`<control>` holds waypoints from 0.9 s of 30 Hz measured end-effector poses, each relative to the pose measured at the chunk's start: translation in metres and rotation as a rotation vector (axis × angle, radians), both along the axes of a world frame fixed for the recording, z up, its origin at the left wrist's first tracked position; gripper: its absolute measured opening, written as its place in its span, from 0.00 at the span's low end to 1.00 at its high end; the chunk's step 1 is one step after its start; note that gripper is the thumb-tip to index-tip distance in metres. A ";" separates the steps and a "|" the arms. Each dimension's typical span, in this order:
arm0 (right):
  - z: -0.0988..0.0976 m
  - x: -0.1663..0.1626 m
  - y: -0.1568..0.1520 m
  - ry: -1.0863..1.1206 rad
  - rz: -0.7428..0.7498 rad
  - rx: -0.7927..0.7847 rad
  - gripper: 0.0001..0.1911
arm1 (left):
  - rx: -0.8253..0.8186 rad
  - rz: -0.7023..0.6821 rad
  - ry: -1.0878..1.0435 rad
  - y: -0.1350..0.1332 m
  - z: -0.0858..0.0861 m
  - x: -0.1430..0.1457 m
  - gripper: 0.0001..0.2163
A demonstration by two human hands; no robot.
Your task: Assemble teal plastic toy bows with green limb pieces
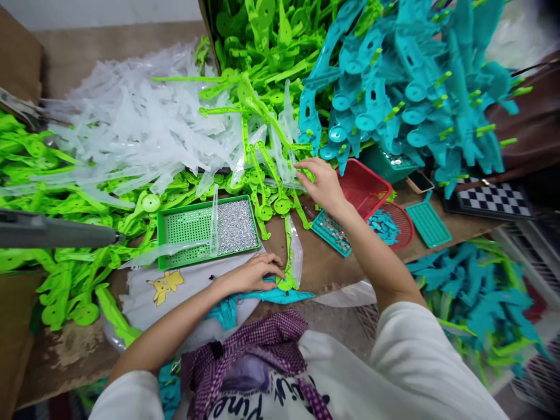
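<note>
At six o'clock, green part was laid over teal part; left hand, right hand: grips untellable; twelve o'clock, green pile apparently left undone.

Single view from a camera worn on the person's head, facing forward and down onto the table at close range. The wearer's shirt occupies the near edge, the left fingers and right fingers the middle, the wall the far left.
</note>
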State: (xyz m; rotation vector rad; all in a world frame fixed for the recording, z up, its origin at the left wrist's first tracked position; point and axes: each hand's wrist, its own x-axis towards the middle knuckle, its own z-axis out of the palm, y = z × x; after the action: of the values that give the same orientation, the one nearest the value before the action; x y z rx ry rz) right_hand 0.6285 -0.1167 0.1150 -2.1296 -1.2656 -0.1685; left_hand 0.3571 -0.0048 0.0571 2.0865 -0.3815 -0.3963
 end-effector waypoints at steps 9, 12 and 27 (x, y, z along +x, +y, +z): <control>0.009 -0.026 0.035 0.036 0.154 -0.026 0.12 | -0.018 0.008 0.001 -0.002 -0.005 0.000 0.15; 0.019 -0.014 0.079 0.041 0.143 -0.043 0.13 | -0.020 0.021 0.001 -0.003 -0.007 -0.001 0.15; 0.002 0.049 0.238 -0.107 0.002 -0.124 0.19 | -0.018 0.035 0.003 -0.003 -0.010 -0.003 0.15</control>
State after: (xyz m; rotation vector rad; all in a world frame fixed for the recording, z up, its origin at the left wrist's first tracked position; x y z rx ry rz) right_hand 0.6778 0.1212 0.1170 -2.2498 -1.3721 -0.2108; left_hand 0.3545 -0.0078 0.0473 2.0716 -0.3456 -0.3741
